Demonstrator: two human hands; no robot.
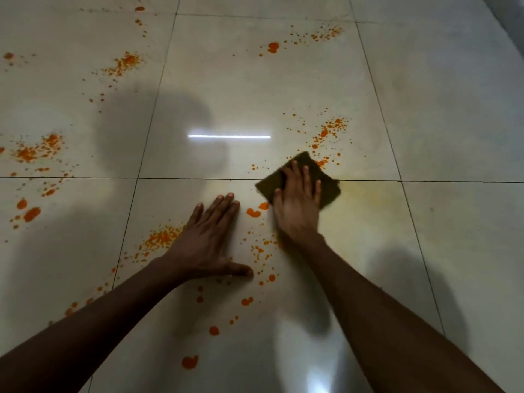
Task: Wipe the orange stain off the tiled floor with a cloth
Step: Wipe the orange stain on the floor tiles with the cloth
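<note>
A dark brown-green cloth [327,181] lies flat on the pale glossy tiled floor [255,95], right of centre, across a grout line. My right hand [297,199] presses down on it with straight, spread fingers. My left hand [209,239] lies flat on the bare tile to the left, fingers straight, thumb out to the right. Orange stain drops [253,212] sit between the two hands, just left of the cloth. More orange splatter [330,131] lies beyond the cloth. A faint yellow smear [365,199] shows to the right of the cloth.
Orange splatter is scattered widely: by my left wrist [161,238], near the front [189,362], at far left [37,150], and on the far tiles [273,47]. A tube light reflects on the floor [229,136]. A darker edge runs along the top right corner [507,21].
</note>
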